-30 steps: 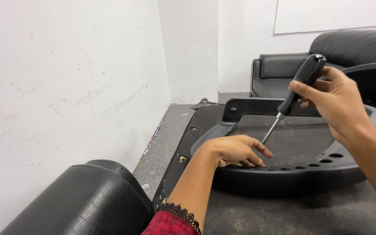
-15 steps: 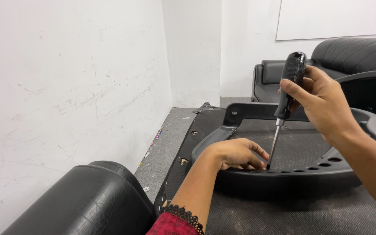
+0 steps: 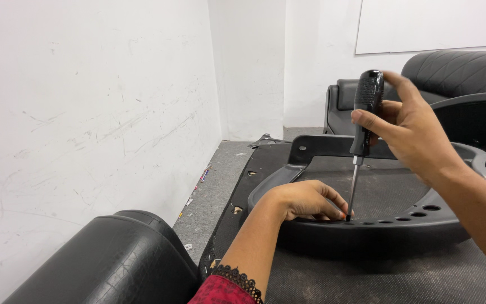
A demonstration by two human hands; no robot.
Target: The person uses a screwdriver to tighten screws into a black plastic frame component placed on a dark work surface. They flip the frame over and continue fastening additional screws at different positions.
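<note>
Head view, looking down and forward. The right hand, in the upper right of the frame, was wrapped around the black handle of a screwdriver; its grip was closed on the handle, thumb in front and the index finger raised over the top. The tool's long axis stood nearly upright, tilted slightly so that the handle lay above and a little right of the tip. The metal shaft ran down to the near rim of a black moulded plastic panel, in the lower centre, where a row of small holes followed the rim to the right. The left hand rested on that rim just left of the tip, fingers curled and touching the shaft's end; it was the nearer hand to the contact point.

The fingers hid whatever lay under the tip, so no fastener could be made out. The left grip's contents could not be told. A black cushion filled the lower left, and a black padded seat stood at the upper right, cut off by the frame.
</note>
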